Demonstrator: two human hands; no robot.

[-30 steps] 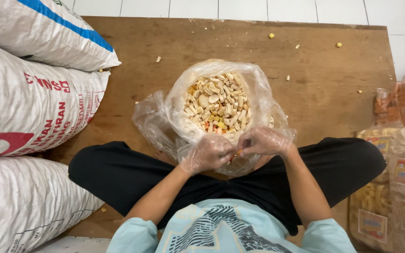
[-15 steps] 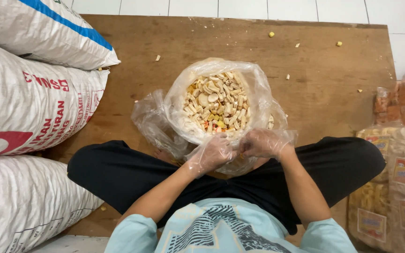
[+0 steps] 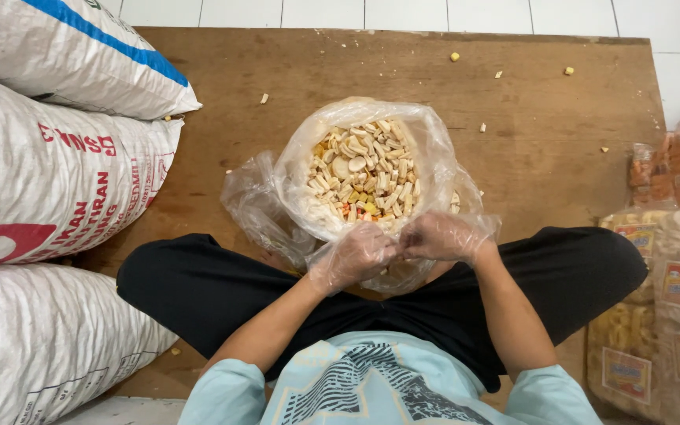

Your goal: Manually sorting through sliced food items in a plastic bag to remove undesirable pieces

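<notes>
Snack bag (image 3: 293, 189) holds crackers (image 3: 364, 169).

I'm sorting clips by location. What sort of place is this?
Probably a small snack-packing or storage room. Gloved hands, left hand and right hand, work at a clear bag of mixed crackers on a wooden board, with woven sacks on one side and packed snack bags on the other.

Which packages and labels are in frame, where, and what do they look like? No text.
Woven sacks: stacked at left, white, red print, one blue stripe.
Clear bag of crackers: centre on wooden board, open, beige pieces; left hand and right hand at its near rim.
Snack packets: right edge, clear, yellow-red labels.
</notes>
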